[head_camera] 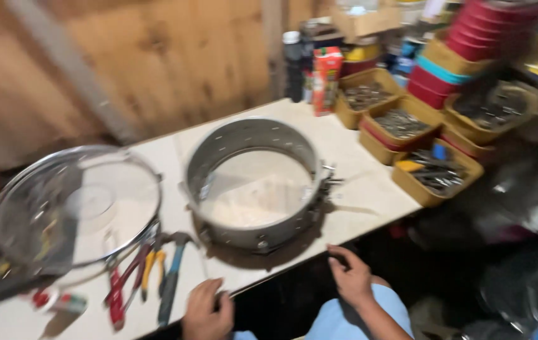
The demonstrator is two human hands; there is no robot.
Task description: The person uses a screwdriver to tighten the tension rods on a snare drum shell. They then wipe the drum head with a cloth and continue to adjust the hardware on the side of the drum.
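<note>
left hand curled on table edge, holds nothing | right hand loose-open over knee, empty | drum shell open side up just beyond both, within reach | pliers, hammer beside left hand | drum head leans left

desk: pale top, before me
on it: drum shell, clear drumhead, pliers, trays

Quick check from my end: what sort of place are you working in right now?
Probably a small workshop or repair shed. A bare grey metal drum shell sits on a pale worktable, red- and blue-handled pliers and hand tools lie beside it, and yellow trays of small metal hardware are stacked against a wooden wall.
</note>
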